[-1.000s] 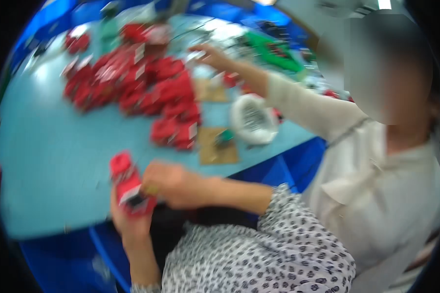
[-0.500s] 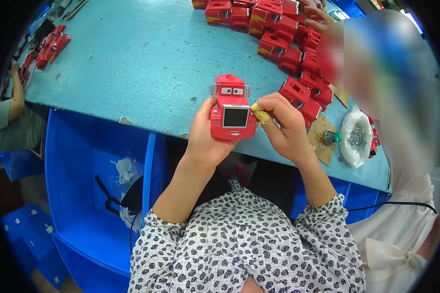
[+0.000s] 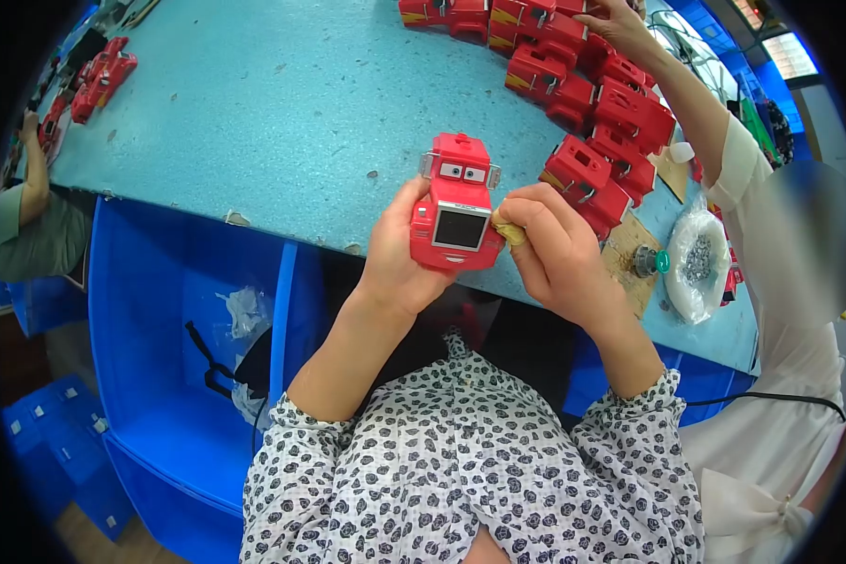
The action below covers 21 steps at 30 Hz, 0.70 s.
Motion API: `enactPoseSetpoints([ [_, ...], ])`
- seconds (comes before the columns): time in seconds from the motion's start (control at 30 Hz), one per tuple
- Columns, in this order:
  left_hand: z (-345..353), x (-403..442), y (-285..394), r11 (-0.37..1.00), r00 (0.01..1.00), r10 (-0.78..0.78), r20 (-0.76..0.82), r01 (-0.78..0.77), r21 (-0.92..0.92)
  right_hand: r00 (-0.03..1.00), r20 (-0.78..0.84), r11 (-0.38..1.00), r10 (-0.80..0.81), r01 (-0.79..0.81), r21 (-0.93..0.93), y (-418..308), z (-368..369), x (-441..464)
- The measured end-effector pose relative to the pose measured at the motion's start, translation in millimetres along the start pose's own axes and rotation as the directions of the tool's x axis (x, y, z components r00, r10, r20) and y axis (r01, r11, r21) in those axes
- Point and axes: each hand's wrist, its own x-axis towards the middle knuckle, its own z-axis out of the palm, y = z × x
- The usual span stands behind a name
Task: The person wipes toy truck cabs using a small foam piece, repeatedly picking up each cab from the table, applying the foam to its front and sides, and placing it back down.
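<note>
The red toy truck (image 3: pixel 457 209) is held above the table's (image 3: pixel 282 141) near edge, eyes and dark panel facing up. The left hand (image 3: pixel 395 254) curls around its side; the right hand (image 3: pixel 559 254), fingers bent closed, pinches what seems a yellow scrap (image 3: pixel 510 231) against its other side. Beyond lie more red trucks (image 3: pixel 620 117).

The left hand (image 3: pixel 397 246) holds a red toy truck (image 3: pixel 456 221).

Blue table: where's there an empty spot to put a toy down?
The widest bare patch of table lies between the far-left red toys and the held toy truck. A smaller one separates that truck from the grouped red trucks. It's crowded on the right, with those trucks, cardboard and the plastic-lined bowl.
</note>
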Motion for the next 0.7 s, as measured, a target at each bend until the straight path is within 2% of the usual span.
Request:
enactPoseSetpoints([
  [0.07, 6, -3, 0, 0.999, 0.999, -0.015, -0.049, 0.013, -0.042, 0.988, -0.040, 0.970, 0.148, -0.137, 0.202, 1, 4, -5],
  [0.1, 7, -3, 0, 0.999, 0.999, -0.015, -0.044, 0.014, -0.040, 0.988, -0.044, 0.971, 0.146, -0.134, 0.199, 2, 5, -8],
  [0.17, 6, -3, -1, 1.000, 0.999, -0.012, -0.038, 0.011, -0.005, 0.932, 0.045, 0.811, 0.359, -0.335, 0.479, 5, 5, -12],
  [0.27, 9, -6, -2, 1.000, 1.000, 0.001, 0.009, -0.001, -0.010, 0.919, 0.061, 0.741, 0.390, -0.353, 0.572, 4, 5, -12],
  [0.37, 10, -6, -3, 1.000, 1.000, 0.009, -0.019, -0.009, -0.006, 0.902, 0.116, 0.697, 0.416, -0.398, 0.597, 4, 2, -12],
  [0.5, 3, -6, -4, 0.999, 0.999, 0.025, 0.022, -0.024, -0.041, 0.914, 0.116, 0.709, 0.388, -0.376, 0.597, 8, 7, -12],
  [0.57, 8, -7, -4, 0.999, 0.998, 0.045, -0.054, -0.044, 0.024, 0.874, 0.145, 0.605, 0.464, -0.432, 0.669, 7, 8, -12],
  [0.7, 7, -3, -5, 0.997, 0.997, 0.052, -0.061, -0.048, 0.069, 0.876, 0.012, 0.585, 0.482, -0.332, 0.740, 8, 12, -16],
])
